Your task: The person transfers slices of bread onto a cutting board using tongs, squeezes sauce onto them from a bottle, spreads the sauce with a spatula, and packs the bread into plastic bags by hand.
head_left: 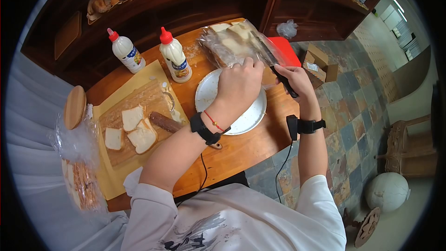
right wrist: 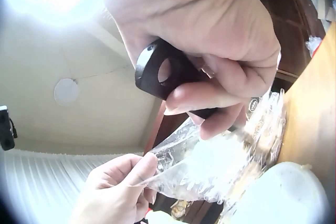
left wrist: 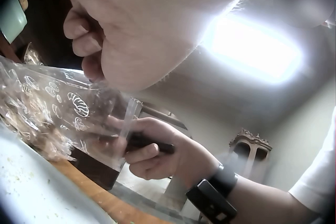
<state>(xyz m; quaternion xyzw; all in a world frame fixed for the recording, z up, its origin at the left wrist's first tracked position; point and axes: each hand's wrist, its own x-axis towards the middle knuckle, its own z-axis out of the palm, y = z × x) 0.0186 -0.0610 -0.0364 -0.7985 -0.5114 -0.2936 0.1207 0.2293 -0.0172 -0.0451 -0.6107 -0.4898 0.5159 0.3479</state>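
My left hand [head_left: 239, 83] pinches the mouth of a clear plastic bag [left wrist: 79, 103] printed with white bread drawings. Slices of bread [head_left: 244, 30] show through the film at the far end of the table. In my right hand [head_left: 299, 82] is a knife, its black handle [head_left: 286, 82] gripped in curled fingers. The blade [head_left: 264, 49] points away from me and overlaps the bag in the head view. Close beneath both hands lies a round white plate [head_left: 207, 94] with crumbs on it.
Left on the table, a wooden board [head_left: 114, 155] carries bread slices [head_left: 141, 135] and a brown sausage-like piece [head_left: 165, 122]. Two white squeeze bottles [head_left: 178, 62] with red caps stand behind. A red board [head_left: 289, 52] sits at the right, near a cardboard box [head_left: 320, 60] beyond the table edge.
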